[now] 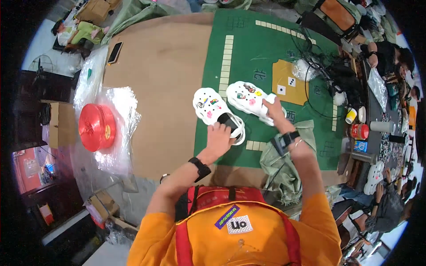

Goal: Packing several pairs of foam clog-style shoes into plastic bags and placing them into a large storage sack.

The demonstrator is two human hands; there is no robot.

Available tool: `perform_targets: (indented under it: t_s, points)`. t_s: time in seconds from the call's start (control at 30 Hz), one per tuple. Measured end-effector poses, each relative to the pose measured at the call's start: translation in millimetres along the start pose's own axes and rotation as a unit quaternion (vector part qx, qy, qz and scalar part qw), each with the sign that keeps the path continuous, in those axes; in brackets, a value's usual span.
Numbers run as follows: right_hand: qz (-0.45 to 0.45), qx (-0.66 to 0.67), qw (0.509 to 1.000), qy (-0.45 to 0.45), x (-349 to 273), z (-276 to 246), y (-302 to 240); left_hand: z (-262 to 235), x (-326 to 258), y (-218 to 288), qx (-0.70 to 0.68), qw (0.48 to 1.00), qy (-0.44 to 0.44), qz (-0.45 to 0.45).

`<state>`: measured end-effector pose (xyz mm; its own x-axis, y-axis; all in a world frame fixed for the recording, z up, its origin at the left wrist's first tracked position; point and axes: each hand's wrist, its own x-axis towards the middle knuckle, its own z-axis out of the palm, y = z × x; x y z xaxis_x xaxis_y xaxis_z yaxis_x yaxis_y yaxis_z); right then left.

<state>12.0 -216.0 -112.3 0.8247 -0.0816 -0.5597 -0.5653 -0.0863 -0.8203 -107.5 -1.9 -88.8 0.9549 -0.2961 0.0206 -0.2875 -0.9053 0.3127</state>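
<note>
On the green game mat point(266, 53), two white clogs point(213, 108) point(250, 99) are laid soles down, charms showing; the left hand point(219, 137) is closed on the nearer heel strap, the right hand point(274, 111) is pressed on the farther heel, steadying both.

Premises: an improvised packing workshop. Beyond the fingers lies a green game mat point(262, 53) over a cardboard-covered table point(164, 80). Left of them sit a red twine spool point(96, 127) and plastic bags point(116, 133); further left, cardboard boxes point(60, 125). Other workers sit to the right.
</note>
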Motion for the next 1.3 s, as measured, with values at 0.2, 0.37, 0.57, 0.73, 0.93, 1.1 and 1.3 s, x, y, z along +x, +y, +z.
perform_targets:
  t_s: [0.2, 0.37, 0.57, 0.73, 0.93, 1.1, 1.3]
  points:
    - [0.032, 0.512, 0.858, -0.035, -61.5, 64.1, 38.4, 4.7, -11.1, 2.0, -0.017, 0.997, -0.075, 0.001]
    - [0.063, 0.529, 0.841, -0.097, -86.7, 88.1, 51.6, -8.1, -52.5, -36.4, -0.009, 0.981, -0.17, 0.089]
    - [0.156, 0.486, 0.857, -0.069, -110.7, 90.8, 74.2, -10.3, -70.7, -27.9, -0.045, 0.993, -0.078, 0.078]
    - [0.163, 0.2, 0.953, -0.156, -146.1, 81.9, 41.9, 26.1, -54.9, -57.4, -0.24, 0.954, -0.069, -0.168]
    - [-0.37, -0.229, 0.898, 0.065, -112.0, 25.9, 56.6, 42.1, -3.0, -20.3, -0.523, 0.802, -0.103, -0.269]
    - [-0.212, -0.226, 0.951, -0.002, -91.9, 49.5, 117.4, 28.3, -12.6, -18.2, -0.664, 0.697, -0.105, -0.249]
    - [-0.134, -0.164, 0.972, -0.103, -97.8, 53.5, 120.7, 73.8, -5.7, -34.7, -0.29, 0.918, -0.059, -0.264]
